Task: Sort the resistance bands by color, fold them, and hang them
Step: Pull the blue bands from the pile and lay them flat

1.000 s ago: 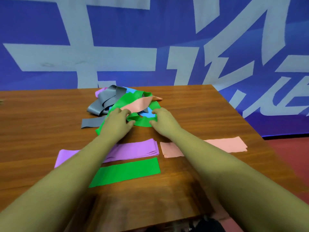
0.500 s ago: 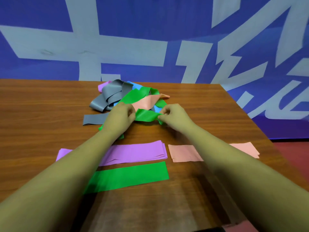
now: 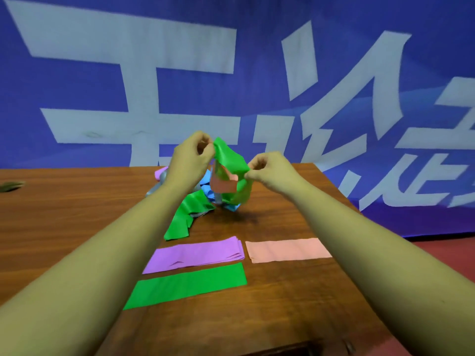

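Note:
My left hand and my right hand each pinch a green resistance band, raised above the table. The band sags between the hands, and its tail trails down to the wood. A pink band hangs tangled in its loop. Beneath lies the mixed pile with blue bands and partly hidden grey and purple ones. Nearer me lie folded stacks: purple, pink and green.
The wooden table ends at a right edge near the pink stack and at a front edge close to me. A blue banner with white characters fills the background. Red floor shows at the right.
Both hands have lifted the green band up off the pile, and a pink band has come up with it. The camera has tilted upward.

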Demonstrator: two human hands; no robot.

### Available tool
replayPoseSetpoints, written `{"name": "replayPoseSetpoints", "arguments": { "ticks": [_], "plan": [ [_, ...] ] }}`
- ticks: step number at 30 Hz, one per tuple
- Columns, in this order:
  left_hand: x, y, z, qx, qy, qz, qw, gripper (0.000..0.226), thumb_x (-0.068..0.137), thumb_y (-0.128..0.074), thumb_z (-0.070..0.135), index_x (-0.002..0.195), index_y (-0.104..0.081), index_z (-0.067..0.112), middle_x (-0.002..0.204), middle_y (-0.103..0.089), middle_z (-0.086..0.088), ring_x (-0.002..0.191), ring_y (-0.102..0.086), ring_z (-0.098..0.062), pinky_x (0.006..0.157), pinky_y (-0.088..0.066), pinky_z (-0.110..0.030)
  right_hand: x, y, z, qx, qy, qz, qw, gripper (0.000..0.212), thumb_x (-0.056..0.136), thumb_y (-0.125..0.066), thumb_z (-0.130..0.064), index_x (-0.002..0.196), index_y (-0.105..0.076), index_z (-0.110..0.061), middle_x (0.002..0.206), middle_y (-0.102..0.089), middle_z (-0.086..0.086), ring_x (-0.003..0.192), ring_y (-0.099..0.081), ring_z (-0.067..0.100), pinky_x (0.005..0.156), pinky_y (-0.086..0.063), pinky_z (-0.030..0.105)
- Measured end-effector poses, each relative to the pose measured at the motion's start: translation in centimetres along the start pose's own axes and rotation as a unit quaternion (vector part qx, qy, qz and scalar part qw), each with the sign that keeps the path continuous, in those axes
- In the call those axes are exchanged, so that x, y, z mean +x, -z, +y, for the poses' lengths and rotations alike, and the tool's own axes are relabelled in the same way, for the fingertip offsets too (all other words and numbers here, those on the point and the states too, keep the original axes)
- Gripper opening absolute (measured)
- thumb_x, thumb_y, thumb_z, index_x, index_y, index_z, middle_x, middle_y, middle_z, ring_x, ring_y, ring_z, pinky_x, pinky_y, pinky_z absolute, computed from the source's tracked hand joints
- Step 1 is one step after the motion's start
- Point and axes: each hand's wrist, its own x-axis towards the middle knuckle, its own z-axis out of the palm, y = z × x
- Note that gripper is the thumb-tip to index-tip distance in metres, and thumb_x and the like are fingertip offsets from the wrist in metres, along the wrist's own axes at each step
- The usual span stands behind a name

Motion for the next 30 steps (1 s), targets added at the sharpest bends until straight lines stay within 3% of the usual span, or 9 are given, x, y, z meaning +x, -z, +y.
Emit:
{"name": "replayPoseSetpoints", "arguments": {
  "ticks": [3, 6, 12, 16, 18, 20, 23, 27, 30],
  "plan": [
    [0.4, 0.2, 2.3, 0.058, -0.024, -0.054, 0.997, 0.006, 0.089, -0.055, 0.019, 0.085, -0.059, 0.018, 0.078, -0.069, -0.005, 0.074, -0.063, -0.022, 0.068, -0.047, -0.033, -1.2, 1.0, -0.3, 0.082, -0.014, -0.006, 0.997, 0.034, 0.077, -0.079, -0.012, 0.108, -0.068, -0.004, 0.093, -0.067, 0.005, 0.081, -0.060, 0.011, 0.058, -0.042, 0.005],
    [0.4, 0.3, 3.7, 0.062, -0.040, -0.092, 0.993, 0.007, 0.090, -0.056, 0.019, 0.086, -0.061, 0.016, 0.076, -0.071, -0.004, 0.075, -0.067, -0.021, 0.067, -0.050, -0.031, -1.9, 1.8, -1.4, 0.177, -0.023, 0.010, 0.984, 0.041, 0.084, -0.074, -0.025, 0.122, -0.062, -0.015, 0.106, -0.068, 0.007, 0.095, -0.066, 0.017, 0.068, -0.048, 0.021],
    [-0.5, 0.0, 4.7, 0.025, -0.057, -0.119, 0.991, 0.010, 0.092, -0.057, 0.016, 0.083, -0.061, 0.018, 0.071, -0.068, 0.006, 0.061, -0.064, 0.003, 0.061, -0.045, -0.016, -2.5, 2.2, -2.7, 0.142, 0.007, 0.016, 0.990, 0.016, 0.090, -0.067, -0.018, 0.098, -0.070, -0.005, 0.085, -0.069, 0.008, 0.063, -0.059, 0.002, 0.053, -0.043, 0.012],
    [-0.1, 0.6, 4.3, -0.016, -0.070, -0.145, 0.987, 0.013, 0.093, -0.059, 0.016, 0.083, -0.063, 0.024, 0.075, -0.069, 0.004, 0.070, -0.066, -0.009, 0.073, -0.054, -0.031, -2.2, 2.4, -2.7, 0.171, 0.006, 0.006, 0.985, 0.034, 0.090, -0.068, -0.021, 0.122, -0.061, -0.013, 0.102, -0.066, 0.003, 0.071, -0.064, 0.011, 0.055, -0.045, 0.012],
    [0.0, 0.9, 4.8, -0.040, -0.084, -0.163, 0.982, 0.015, 0.094, -0.060, 0.014, 0.084, -0.064, 0.025, 0.077, -0.068, 0.006, 0.070, -0.063, -0.006, 0.074, -0.052, -0.027, -2.2, 2.5, -2.7, 0.172, 0.023, -0.026, 0.985, 0.034, 0.092, -0.065, -0.019, 0.126, -0.061, -0.017, 0.111, -0.068, 0.004, 0.075, -0.066, 0.011, 0.061, -0.047, 0.020],
    [0.4, 1.2, 5.6, -0.051, -0.095, -0.174, 0.979, 0.013, 0.094, -0.060, 0.013, 0.087, -0.065, 0.022, 0.080, -0.068, 0.006, 0.071, -0.061, -0.003, 0.074, -0.050, -0.023, -2.2, 2.6, -3.0, 0.185, 0.039, -0.030, 0.981, 0.029, 0.093, -0.063, -0.014, 0.122, -0.064, -0.012, 0.104, -0.070, 0.007, 0.075, -0.064, 0.009, 0.060, -0.046, 0.020],
    [1.0, 1.3, 7.0, -0.067, -0.105, -0.149, 0.981, 0.006, 0.095, -0.060, 0.014, 0.093, -0.065, 0.018, 0.086, -0.068, 0.002, 0.077, -0.062, -0.007, 0.077, -0.052, -0.029, -2.0, 3.5, -4.3, 0.202, 0.060, 0.026, 0.977, 0.019, 0.092, -0.062, -0.005, 0.108, -0.066, 0.004, 0.077, -0.064, 0.002, 0.058, -0.057, -0.001, 0.053, -0.042, 0.013],
    [1.3, 1.4, 7.8, -0.153, -0.067, -0.118, 0.979, 0.014, 0.090, -0.066, 0.027, 0.103, -0.063, 0.021, 0.093, -0.070, -0.006, 0.088, -0.067, -0.017, 0.085, -0.054, -0.038, -1.3, 4.9, -5.7, 0.221, 0.085, 0.109, 0.965, 0.008, 0.091, -0.061, -0.005, 0.097, -0.067, -0.003, 0.075, -0.063, 0.006, 0.062, -0.057, 0.009, 0.052, -0.044, 0.017],
    [0.8, 0.9, 7.9, -0.143, -0.078, -0.142, 0.976, 0.004, 0.093, -0.063, 0.019, 0.095, -0.066, 0.021, 0.088, -0.071, 0.000, 0.083, -0.066, -0.009, 0.083, -0.055, -0.036, -1.6, 5.3, -6.1, 0.178, 0.097, 0.092, 0.975, 0.012, 0.090, -0.062, -0.003, 0.099, -0.068, 0.003, 0.075, -0.063, 0.005, 0.053, -0.055, -0.002, 0.051, -0.043, 0.011]
  ]
}}
